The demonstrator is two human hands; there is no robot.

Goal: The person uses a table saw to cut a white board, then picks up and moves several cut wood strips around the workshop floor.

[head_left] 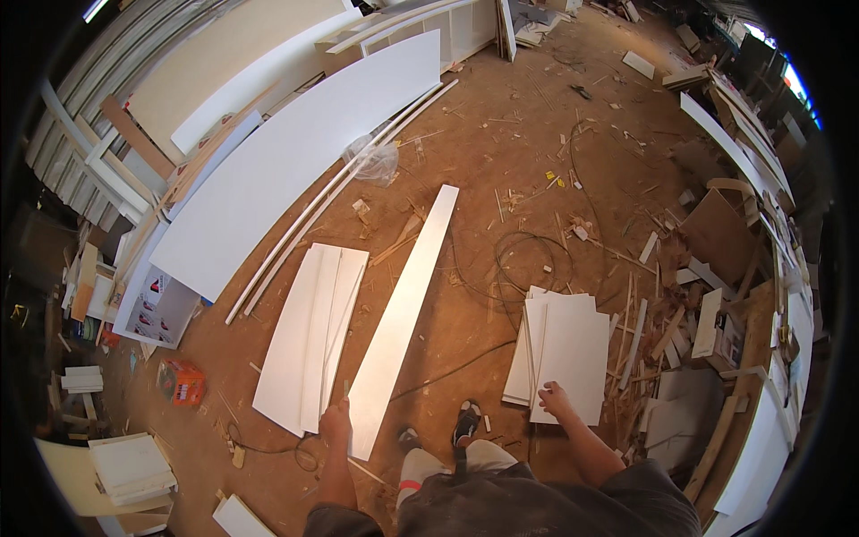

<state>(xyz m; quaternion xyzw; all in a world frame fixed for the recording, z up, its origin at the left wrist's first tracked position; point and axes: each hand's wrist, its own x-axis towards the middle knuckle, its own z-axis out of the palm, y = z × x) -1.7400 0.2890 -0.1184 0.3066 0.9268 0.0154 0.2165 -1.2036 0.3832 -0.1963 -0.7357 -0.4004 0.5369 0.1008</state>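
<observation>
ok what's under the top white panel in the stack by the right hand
More white panels show past its left and far edges. The top panel hides the rest, so their full shapes and count cannot be seen.

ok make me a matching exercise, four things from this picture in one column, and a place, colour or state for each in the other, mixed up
1. left hand
2. right hand
3. box
4. plastic bag

A. clear and crumpled
B. at the near side of the white panels on the right
C. orange-red, on the floor
D. beside the near end of the long narrow board

Pairs: 1-D, 2-B, 3-C, 4-A
</observation>
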